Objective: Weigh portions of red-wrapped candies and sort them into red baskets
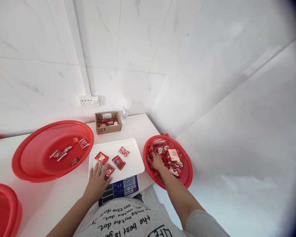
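My left hand (98, 178) lies over the near left edge of a white tray (134, 158), fingers stretched out and apart. Beside its fingertips is a red snack packet (109, 171), partly covered by the hand. Further in on the tray are a red packet with a gold mark (101, 157), a dark red packet (118, 162) and a small red-and-white packet (124, 151). My right hand (157, 161) reaches into a red round basket (189, 177) full of red-wrapped snacks (164, 150); its fingertips are hidden among the wrappers.
The tray sits on a digital scale with a blue keypad (130, 186). A large red mesh basket (32, 148) with several packets stands left, another red basket (12, 197) nearer. Behind are a cardboard box (109, 129), clear plastic (124, 112) and a wall socket (88, 100).
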### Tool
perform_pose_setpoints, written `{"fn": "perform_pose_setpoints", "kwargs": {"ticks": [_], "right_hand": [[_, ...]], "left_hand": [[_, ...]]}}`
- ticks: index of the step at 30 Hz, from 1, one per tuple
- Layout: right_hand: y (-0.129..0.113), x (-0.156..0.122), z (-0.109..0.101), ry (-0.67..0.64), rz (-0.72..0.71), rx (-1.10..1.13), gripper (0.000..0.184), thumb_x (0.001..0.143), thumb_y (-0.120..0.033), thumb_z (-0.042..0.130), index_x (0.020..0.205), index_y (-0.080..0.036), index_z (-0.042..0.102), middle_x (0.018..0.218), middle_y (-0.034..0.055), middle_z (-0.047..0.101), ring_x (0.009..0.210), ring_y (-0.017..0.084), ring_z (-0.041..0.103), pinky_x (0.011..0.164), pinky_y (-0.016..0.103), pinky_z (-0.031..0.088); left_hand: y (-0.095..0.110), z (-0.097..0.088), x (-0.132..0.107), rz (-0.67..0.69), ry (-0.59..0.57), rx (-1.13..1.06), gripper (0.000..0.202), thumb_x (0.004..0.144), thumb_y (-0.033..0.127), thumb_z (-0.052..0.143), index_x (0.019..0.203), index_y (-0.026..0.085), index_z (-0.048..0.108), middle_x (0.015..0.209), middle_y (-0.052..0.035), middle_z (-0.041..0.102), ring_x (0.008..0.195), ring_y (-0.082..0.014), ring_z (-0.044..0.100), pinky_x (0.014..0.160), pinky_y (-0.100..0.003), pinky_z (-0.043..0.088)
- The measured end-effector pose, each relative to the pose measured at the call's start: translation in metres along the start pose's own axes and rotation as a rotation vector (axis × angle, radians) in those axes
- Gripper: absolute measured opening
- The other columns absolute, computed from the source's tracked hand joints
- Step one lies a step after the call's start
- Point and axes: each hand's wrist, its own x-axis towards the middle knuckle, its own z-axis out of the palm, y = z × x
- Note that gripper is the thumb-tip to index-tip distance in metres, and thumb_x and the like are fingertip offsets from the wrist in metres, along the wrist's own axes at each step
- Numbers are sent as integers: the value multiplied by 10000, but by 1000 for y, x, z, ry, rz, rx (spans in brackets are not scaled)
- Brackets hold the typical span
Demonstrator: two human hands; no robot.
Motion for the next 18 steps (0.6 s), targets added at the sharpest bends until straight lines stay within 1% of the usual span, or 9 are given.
{"fn": "perform_pose_setpoints", "kwargs": {"ticks": [2, 4, 6, 8, 10, 12, 14, 16, 18], "right_hand": [[0, -2, -2, -12, -6, -22, 471, 803, -319, 568, 1249, -181, 509, 1327, 160, 499, 1190, 286, 495, 920, 378, 410], [4, -5, -3, -19, -25, -19, 454, 782, -335, 596, 1202, -171, 539, 1255, 154, 552, 1141, 288, 524, 898, 375, 419], [10, -8, 0, -14, -54, -12, 466, 783, -322, 595, 1216, -161, 533, 1271, 154, 546, 1161, 278, 511, 916, 358, 409], [18, -12, 6, 12, -78, -1, 475, 814, -282, 544, 1269, -158, 498, 1319, 144, 516, 1204, 252, 481, 954, 330, 387], [25, -15, 13, 62, -78, 0, 494, 838, -245, 486, 1324, -164, 452, 1374, 128, 473, 1251, 229, 442, 988, 309, 361], [30, -18, 19, 104, -54, -16, 526, 848, -235, 456, 1366, -161, 407, 1411, 122, 437, 1281, 226, 413, 1002, 309, 352], [30, -20, 21, 105, -13, -44, 570, 848, -252, 461, 1401, -159, 357, 1421, 127, 426, 1288, 245, 404, 989, 332, 368], [25, -21, 18, 76, 43, -76, 601, 850, -284, 470, 1421, -170, 320, 1411, 135, 436, 1275, 270, 413, 957, 368, 393], [17, -22, 14, 49, 86, -114, 598, 851, -303, 475, 1419, -191, 321, 1406, 138, 440, 1265, 284, 417, 939, 395, 400]], "left_hand": [[1, -1, 0, -9, -13, -5, 548, 892, 421, 392, 1393, 198, 400, 1507, -148, 310, 1403, -315, 219, 1086, -574, 226], [2, -1, 0, -17, -31, -11, 549, 891, 425, 397, 1388, 193, 407, 1504, -153, 313, 1404, -318, 216, 1085, -580, 223], [2, -2, 0, -21, -46, -18, 547, 890, 428, 402, 1388, 202, 408, 1506, -146, 314, 1405, -317, 214, 1087, -578, 222], [3, -3, 0, -23, -56, -25, 545, 886, 431, 413, 1388, 218, 408, 1509, -134, 312, 1405, -317, 214, 1090, -575, 220], [3, -5, 0, -28, -61, -30, 545, 884, 431, 423, 1388, 225, 408, 1510, -129, 310, 1405, -318, 212, 1092, -575, 218], [3, -6, 0, -32, -71, -33, 547, 886, 426, 421, 1392, 218, 403, 1512, -134, 305, 1406, -320, 207, 1092, -576, 217], [3, -6, 1, -33, -87, -31, 548, 888, 417, 418, 1394, 207, 400, 1510, -141, 306, 1405, -323, 211, 1092, -576, 220], [3, -7, 1, -32, -102, -27, 545, 885, 407, 426, 1391, 208, 404, 1502, -139, 323, 1401, -324, 221, 1092, -576, 222], [3, -7, 2, -29, -108, -25, 537, 882, 395, 434, 1388, 218, 408, 1492, -129, 348, 1399, -319, 231, 1093, -572, 223]]}}
